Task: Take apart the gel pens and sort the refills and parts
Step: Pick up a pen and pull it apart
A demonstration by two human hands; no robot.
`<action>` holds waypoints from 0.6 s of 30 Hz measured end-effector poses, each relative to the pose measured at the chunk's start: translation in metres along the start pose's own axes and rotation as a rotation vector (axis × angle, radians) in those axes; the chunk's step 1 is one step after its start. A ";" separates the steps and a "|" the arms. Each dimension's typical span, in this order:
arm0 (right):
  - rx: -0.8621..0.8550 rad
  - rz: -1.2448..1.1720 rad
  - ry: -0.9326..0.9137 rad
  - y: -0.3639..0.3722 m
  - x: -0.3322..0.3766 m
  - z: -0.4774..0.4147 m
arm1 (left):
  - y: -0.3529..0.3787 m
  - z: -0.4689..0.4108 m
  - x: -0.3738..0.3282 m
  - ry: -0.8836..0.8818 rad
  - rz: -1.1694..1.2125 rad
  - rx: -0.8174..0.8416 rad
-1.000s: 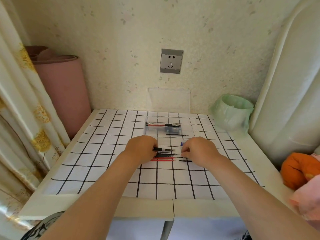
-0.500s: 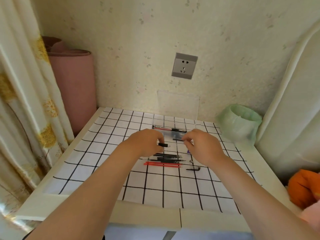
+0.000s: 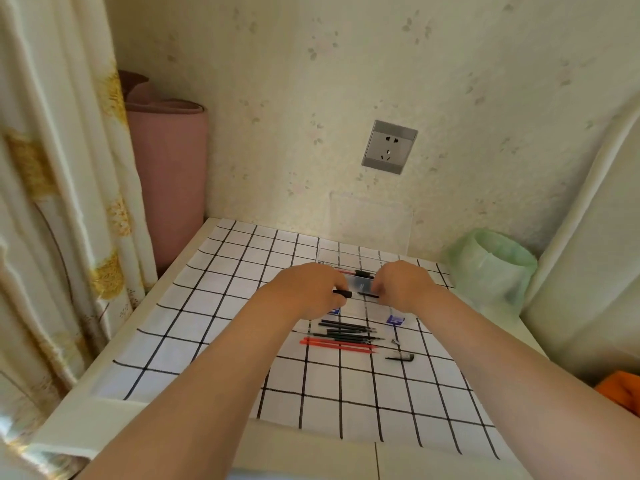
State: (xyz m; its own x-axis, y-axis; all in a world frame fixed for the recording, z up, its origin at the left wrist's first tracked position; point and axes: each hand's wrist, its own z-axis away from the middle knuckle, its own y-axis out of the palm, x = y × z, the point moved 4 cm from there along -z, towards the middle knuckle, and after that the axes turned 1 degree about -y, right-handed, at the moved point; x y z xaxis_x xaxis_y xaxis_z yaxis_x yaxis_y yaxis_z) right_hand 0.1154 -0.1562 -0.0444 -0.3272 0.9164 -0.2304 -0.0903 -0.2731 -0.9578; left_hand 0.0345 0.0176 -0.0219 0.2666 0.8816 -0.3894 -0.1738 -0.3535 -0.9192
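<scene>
Both hands are raised a little over the far middle of the tabletop [image 3: 221, 244], which is covered by a white cloth [image 3: 214, 344] with a black grid. The left hand [image 3: 304, 289] has its fingers curled round a black pen piece [image 3: 343, 293], whose short end sticks out to the right. The right hand [image 3: 403, 285] faces it and pinches the end of a thin black refill [image 3: 369, 294] that points left at that piece. The two ends are very close; whether they touch cannot be told. Just behind the hands, toward the far edge, lies a clear case [image 3: 360, 282] with a red and black pen [image 3: 353, 272] in it. On the cloth just in front of the hands is a row of black refills [image 3: 346, 330], and touching its near side a pair of red refills [image 3: 337, 344], all lying left to right. To their right, under the right wrist, are a small metal bit [image 3: 394, 341] and a black tip [image 3: 400, 357], near each other but apart. A small blue thing [image 3: 395, 319] lies beside the right wrist and another blue thing [image 3: 334, 310] shows below the left hand. A bin with a green bag [image 3: 491, 268] stands at the far right corner. A pink roll [image 3: 169, 181] stands past the far left corner, beside a curtain [image 3: 52, 202], and a socket [image 3: 389, 147] is on the wall.
</scene>
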 end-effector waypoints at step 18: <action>-0.321 -0.281 -0.101 -0.010 0.000 0.032 | 0.001 -0.002 0.003 -0.023 0.054 0.006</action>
State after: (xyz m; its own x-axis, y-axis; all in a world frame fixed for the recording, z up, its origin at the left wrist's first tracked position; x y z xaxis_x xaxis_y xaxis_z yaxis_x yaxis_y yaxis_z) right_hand 0.0859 -0.1629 -0.0291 -0.4237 0.9044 0.0491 0.1028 0.1019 -0.9895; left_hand 0.0369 0.0190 -0.0241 0.2347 0.8685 -0.4367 -0.1928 -0.3987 -0.8966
